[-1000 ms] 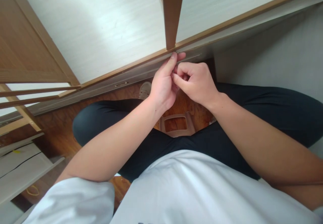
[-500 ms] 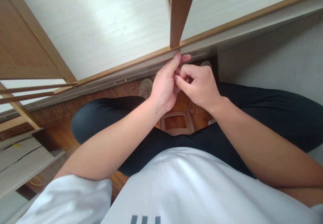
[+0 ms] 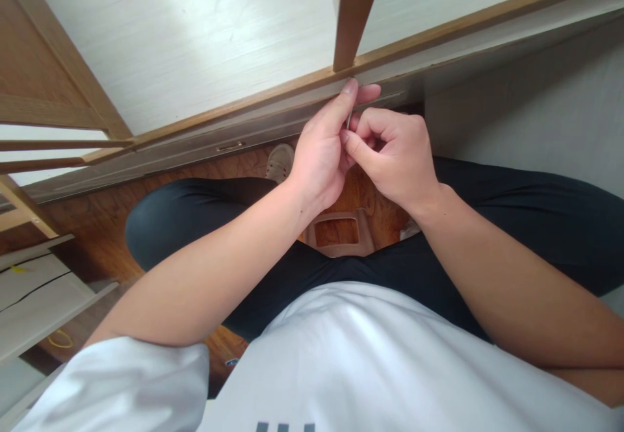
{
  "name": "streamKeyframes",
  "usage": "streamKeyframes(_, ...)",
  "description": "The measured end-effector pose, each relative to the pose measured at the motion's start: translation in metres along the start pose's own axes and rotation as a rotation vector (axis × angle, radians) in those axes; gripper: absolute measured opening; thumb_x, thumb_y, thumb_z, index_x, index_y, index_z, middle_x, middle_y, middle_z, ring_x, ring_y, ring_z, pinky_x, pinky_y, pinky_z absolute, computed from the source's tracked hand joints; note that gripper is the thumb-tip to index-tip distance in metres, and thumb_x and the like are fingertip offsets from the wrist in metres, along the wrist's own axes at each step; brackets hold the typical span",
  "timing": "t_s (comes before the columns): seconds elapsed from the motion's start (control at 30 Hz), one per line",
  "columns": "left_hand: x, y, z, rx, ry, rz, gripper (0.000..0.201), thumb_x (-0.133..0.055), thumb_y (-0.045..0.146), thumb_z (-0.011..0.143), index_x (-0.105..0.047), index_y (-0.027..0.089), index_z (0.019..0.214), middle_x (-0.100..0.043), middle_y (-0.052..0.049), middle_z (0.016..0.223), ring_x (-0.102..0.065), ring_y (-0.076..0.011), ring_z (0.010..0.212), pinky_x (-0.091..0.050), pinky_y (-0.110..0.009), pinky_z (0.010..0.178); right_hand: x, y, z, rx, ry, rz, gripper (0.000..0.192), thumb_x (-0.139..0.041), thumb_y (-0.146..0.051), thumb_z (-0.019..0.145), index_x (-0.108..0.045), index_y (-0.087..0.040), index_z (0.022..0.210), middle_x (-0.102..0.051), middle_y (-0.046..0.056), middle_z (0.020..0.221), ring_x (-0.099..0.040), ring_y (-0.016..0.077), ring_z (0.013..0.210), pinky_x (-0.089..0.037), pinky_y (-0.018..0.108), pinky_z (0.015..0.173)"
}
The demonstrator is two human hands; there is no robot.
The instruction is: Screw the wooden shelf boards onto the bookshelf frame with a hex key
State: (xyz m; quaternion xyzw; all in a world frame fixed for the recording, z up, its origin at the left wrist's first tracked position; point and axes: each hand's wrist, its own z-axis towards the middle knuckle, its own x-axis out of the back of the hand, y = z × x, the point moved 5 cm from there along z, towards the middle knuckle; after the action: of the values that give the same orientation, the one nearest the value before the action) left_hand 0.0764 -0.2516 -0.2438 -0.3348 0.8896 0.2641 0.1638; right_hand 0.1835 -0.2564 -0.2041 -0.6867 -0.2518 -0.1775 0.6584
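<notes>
Over on the left there's a stack of loose white boards (image 3: 34,302) on the wooden floor (image 3: 97,230), so plenty looks unassembled to me. In the middle, the left hand (image 3: 319,159) reaches up under the wooden frame rail (image 3: 273,104), fingers together, fingertip touching the rail right below the upright post (image 3: 355,16). The right hand (image 3: 397,159) is curled tight, pinching a small metal pin (image 3: 350,120), thin, grey, mostly hidden between both hands. It doesn't look seated yet, I'd guess.
</notes>
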Motion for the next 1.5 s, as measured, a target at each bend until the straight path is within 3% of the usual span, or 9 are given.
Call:
streamKeyframes(0.33,-0.001,-0.003,-0.001,0.027,0.022,-0.075,0.038,-0.063,0.05,0.092,-0.067,0.021,0.116,-0.063,-0.002,0.085,-0.07,-0.0227,0.096,-0.056,-0.028,0.077,0.002,-0.002,-0.003,0.013,0.051,-0.004,0.036,-0.059,-0.04,0.095,-0.051,-0.021,0.065,-0.053,-0.001,0.061,-0.057,0.0162,0.067,-0.044,0.029,0.062)
streamKeyframes(0.6,-0.007,0.0,-0.004,0.022,-0.068,0.065,0.033,-0.064,0.045,0.092,-0.068,0.019,0.113,-0.057,0.0,0.076,-0.068,-0.0162,0.083,-0.053,-0.023,0.069,0.002,-0.003,-0.003,0.063,0.1,0.031,0.039,-0.06,-0.046,0.094,-0.051,-0.023,0.064,-0.052,-0.001,0.058,-0.056,0.0163,0.061,-0.045,0.03,0.058)
streamKeyframes(0.8,-0.01,0.002,-0.003,-0.002,-0.094,0.188,0.029,-0.072,0.045,0.085,-0.072,0.022,0.103,-0.057,-0.001,0.071,-0.065,-0.0175,0.079,-0.051,-0.025,0.065,0.003,-0.003,-0.003,0.075,0.125,0.006,0.042,-0.06,-0.051,0.094,-0.051,-0.023,0.064,-0.053,-0.001,0.059,-0.054,0.0158,0.06,-0.043,0.03,0.058)
streamKeyframes(1.03,-0.01,0.001,-0.002,-0.048,-0.138,0.263,0.025,-0.067,0.049,0.087,-0.074,0.026,0.094,-0.059,-0.003,0.072,-0.065,-0.0186,0.077,-0.05,-0.026,0.058,0.001,-0.005,-0.001,0.092,0.125,-0.042,0.04,-0.067,-0.037,0.091,-0.048,-0.023,0.06,-0.051,-0.003,0.057,-0.042,0.0115,0.055,-0.035,0.03,0.055)
streamKeyframes(1.2,-0.016,0.004,-0.004,-0.12,-0.242,0.248,0.027,-0.056,0.041,0.095,-0.074,0.023,0.085,-0.058,-0.003,0.072,-0.064,-0.0158,0.073,-0.044,-0.023,0.051,0.001,-0.005,-0.003,0.075,0.118,-0.03,0.037,-0.065,-0.036,0.093,-0.05,-0.024,0.062,-0.054,-0.001,0.061,-0.046,0.015,0.059,-0.039,0.032,0.061)
streamKeyframes(1.37,-0.01,0.0,-0.001,-0.002,-0.094,0.195,0.027,-0.072,0.049,0.083,-0.074,0.026,0.098,-0.055,-0.002,0.063,-0.065,-0.0182,0.071,-0.045,-0.024,0.051,0.002,-0.004,-0.004,0.072,0.115,-0.038,0.032,-0.062,-0.042,0.095,-0.056,-0.026,0.067,-0.06,0.002,0.069,-0.054,0.0193,0.069,-0.044,0.035,0.068)
streamKeyframes(1.5,-0.013,-0.002,0.002,0.004,-0.115,0.158,0.026,-0.071,0.049,0.084,-0.074,0.027,0.096,-0.057,-0.002,0.064,-0.065,-0.0179,0.071,-0.044,-0.023,0.05,0.004,-0.004,-0.004,0.087,0.144,-0.051,0.031,-0.061,-0.039,0.096,-0.055,-0.026,0.068,-0.059,0.001,0.069,-0.056,0.0195,0.07,-0.045,0.036,0.069)
